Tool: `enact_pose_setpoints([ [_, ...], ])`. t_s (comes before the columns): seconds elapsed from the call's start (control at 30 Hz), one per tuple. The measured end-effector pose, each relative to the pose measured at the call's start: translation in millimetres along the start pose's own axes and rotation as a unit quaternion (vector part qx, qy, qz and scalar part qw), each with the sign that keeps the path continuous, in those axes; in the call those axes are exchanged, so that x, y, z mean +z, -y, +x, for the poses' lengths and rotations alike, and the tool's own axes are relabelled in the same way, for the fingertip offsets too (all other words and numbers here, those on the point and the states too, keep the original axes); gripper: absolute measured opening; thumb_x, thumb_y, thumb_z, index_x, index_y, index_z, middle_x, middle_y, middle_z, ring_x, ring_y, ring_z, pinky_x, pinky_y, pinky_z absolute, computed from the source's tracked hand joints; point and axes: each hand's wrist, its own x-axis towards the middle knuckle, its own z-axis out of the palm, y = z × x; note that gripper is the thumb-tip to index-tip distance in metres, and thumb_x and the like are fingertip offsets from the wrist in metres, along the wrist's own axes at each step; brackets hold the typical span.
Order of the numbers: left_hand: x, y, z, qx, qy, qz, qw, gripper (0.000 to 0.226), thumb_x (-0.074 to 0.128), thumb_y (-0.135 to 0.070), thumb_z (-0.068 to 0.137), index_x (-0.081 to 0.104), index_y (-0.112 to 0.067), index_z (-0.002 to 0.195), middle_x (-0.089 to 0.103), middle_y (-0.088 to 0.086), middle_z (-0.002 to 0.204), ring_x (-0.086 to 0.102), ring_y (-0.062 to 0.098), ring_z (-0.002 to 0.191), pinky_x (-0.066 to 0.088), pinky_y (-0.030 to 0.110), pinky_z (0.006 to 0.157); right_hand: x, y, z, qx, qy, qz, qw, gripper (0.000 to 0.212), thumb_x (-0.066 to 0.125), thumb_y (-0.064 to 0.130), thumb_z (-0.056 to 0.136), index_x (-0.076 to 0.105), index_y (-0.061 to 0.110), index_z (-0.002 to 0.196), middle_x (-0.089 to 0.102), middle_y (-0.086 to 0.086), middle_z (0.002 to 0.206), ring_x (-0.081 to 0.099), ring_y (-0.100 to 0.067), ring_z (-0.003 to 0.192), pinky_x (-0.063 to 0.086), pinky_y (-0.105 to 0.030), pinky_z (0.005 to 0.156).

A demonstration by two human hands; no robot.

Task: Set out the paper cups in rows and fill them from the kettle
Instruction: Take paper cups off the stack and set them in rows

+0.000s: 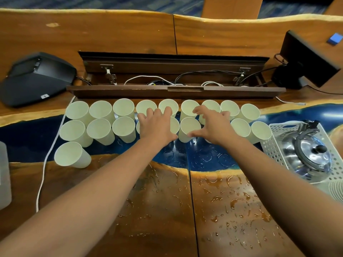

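Cups [101, 110] upright in two near-full rows at 12 o'clock, one stray [71, 154] at 9, starting a third. Left hand [156, 125] spread flat over mid-row cups; right hand [213, 125] clawed, fingers splayed across cups, likely squaring rows so pouring runs straight. Neither grip pinching anything. Kettle [311, 154] parked in basket [274, 145] at 3 o'clock, untouched. Desk [157, 210] wet near 6: slip risk.
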Motion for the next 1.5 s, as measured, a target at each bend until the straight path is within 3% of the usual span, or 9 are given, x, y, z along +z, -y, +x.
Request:
enact_pose_setpoints([
  [0.13, -16, -11, -8, 0.031, -0.028, -0.024, 0.999, 0.074, 0.072, -0.058, 0.078, 0.037, -0.034, 0.138, 0.048, 0.003, 0.142, 0.041, 0.025, 0.127, 0.035, 0.046, 0.1, -33, -23, -8, 0.024, -0.09, 0.047, 0.995, 0.041, 0.062, 0.064, 0.084, 0.056, 0.036, 0.113, 0.065, 0.013, 0.118, 0.057, -0.015, 0.115, 0.027, -0.05, 0.108],
  [0.2, -23, -25, -13, 0.063, -0.048, -0.055, 0.995, 0.063, 0.069, -0.054, 0.082, 0.041, -0.033, 0.135, 0.051, 0.001, 0.137, 0.043, 0.025, 0.125, 0.035, 0.044, 0.099, -49, -45, -11, 0.027, -0.122, 0.035, 0.992, 0.024, 0.056, 0.056, 0.092, 0.058, 0.035, 0.103, 0.066, 0.016, 0.105, 0.059, -0.014, 0.109, 0.028, -0.046, 0.102],
  [0.27, -26, -46, -17, 0.096, -0.048, -0.08, 0.991, 0.054, 0.066, -0.05, 0.086, 0.045, -0.033, 0.133, 0.054, -0.001, 0.136, 0.045, 0.023, 0.125, 0.035, 0.045, 0.102, -62, -70, -14, 0.055, -0.115, -0.011, 0.992, 0.018, 0.055, 0.047, 0.096, 0.06, 0.034, 0.106, 0.067, 0.014, 0.109, 0.058, -0.017, 0.111, 0.027, -0.048, 0.104],
  [0.33, -23, -67, -18, 0.127, -0.044, -0.09, 0.987, 0.049, 0.064, -0.049, 0.088, 0.047, -0.034, 0.131, 0.056, -0.002, 0.135, 0.046, 0.022, 0.125, 0.036, 0.045, 0.104, -69, -91, -18, 0.093, -0.062, -0.051, 0.992, 0.029, 0.061, 0.047, 0.092, 0.058, 0.036, 0.119, 0.065, 0.009, 0.123, 0.052, -0.02, 0.122, 0.024, -0.055, 0.111],
  [0.43, -13, -95, -14, 0.149, -0.034, -0.075, 0.985, 0.054, 0.065, -0.055, 0.086, 0.048, -0.033, 0.132, 0.058, -0.001, 0.134, 0.047, 0.023, 0.124, 0.037, 0.045, 0.101, -68, -115, -24, 0.118, 0.013, -0.106, 0.987, 0.063, 0.07, 0.061, 0.079, 0.047, 0.039, 0.133, 0.059, 0.005, 0.135, 0.046, -0.026, 0.131, 0.017, -0.06, 0.113],
  [0.6, 9, -125, 1, 0.126, -0.027, -0.018, 0.992, 0.068, 0.065, -0.067, 0.08, 0.046, -0.033, 0.136, 0.056, 0.001, 0.138, 0.046, 0.024, 0.126, 0.036, 0.046, 0.1, -49, -134, -27, 0.094, 0.03, -0.145, 0.985, 0.086, 0.077, 0.07, 0.061, 0.038, 0.041, 0.132, 0.056, -0.002, 0.137, 0.046, -0.026, 0.131, 0.024, -0.057, 0.107],
  [0.83, 19, -150, 16, 0.088, -0.03, 0.026, 0.995, 0.07, 0.062, -0.071, 0.079, 0.048, -0.031, 0.134, 0.059, 0.003, 0.133, 0.048, 0.027, 0.124, 0.034, 0.047, 0.098, -37, -142, -28, 0.067, 0.01, -0.141, 0.988, 0.081, 0.077, 0.064, 0.066, 0.037, 0.036, 0.131, 0.056, -0.003, 0.135, 0.045, -0.024, 0.131, 0.02, -0.053, 0.108],
  [1.27, 19, -155, 22, 0.051, -0.006, 0.047, 0.998, 0.068, 0.07, -0.062, 0.076, 0.045, -0.03, 0.131, 0.061, 0.004, 0.129, 0.05, 0.026, 0.121, 0.035, 0.046, 0.096, -27, -155, -11, 0.038, -0.004, -0.114, 0.993, 0.07, 0.074, 0.062, 0.067, 0.038, 0.035, 0.12, 0.066, 0.002, 0.114, 0.056, -0.023, 0.112, 0.023, -0.05, 0.099],
  [1.5, 16, -146, 22, 0.032, 0.0, 0.065, 0.997, 0.072, 0.071, -0.063, 0.074, 0.042, -0.03, 0.131, 0.062, 0.005, 0.127, 0.049, 0.027, 0.121, 0.033, 0.047, 0.096, -27, -146, -7, 0.037, 0.01, -0.127, 0.991, 0.071, 0.074, 0.062, 0.069, 0.037, 0.035, 0.124, 0.064, -0.003, 0.118, 0.054, -0.026, 0.115, 0.025, -0.049, 0.099],
])
